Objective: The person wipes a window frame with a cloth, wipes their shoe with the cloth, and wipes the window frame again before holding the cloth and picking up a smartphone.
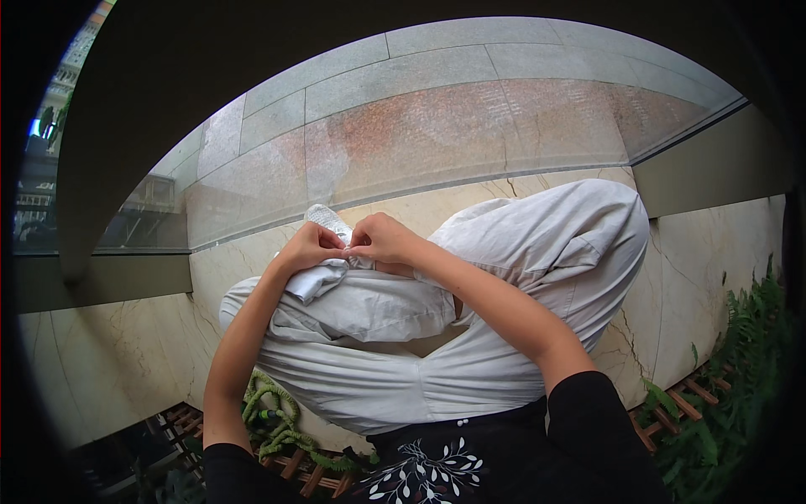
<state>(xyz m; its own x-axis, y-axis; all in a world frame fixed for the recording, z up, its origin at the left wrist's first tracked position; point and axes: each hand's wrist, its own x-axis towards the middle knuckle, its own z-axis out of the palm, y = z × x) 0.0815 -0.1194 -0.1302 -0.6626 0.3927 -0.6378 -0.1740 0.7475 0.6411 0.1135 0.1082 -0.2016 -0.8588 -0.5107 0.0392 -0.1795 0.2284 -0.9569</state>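
Observation:
I sit cross-legged in white trousers (403,372) on a pale marble ledge. Over one foot, my left hand (310,247) and my right hand (381,239) meet fingertip to fingertip. Between them they pinch a small bit of white material (347,252); whether it is lace, thread or fabric cannot be made out. Just beyond the fingers shows a white, textured shoe or sock (325,217), partly hidden by both hands. A folded white cloth (317,281) lies under my left wrist, against the trouser leg.
A glass pane (403,138) rises at the ledge's far edge, with stone paving behind it. Green braided cord (277,409) is heaped by my left hip. Wooden slats (683,403) and ferns (743,353) border the right side. Dark frame posts (705,164) flank the glass.

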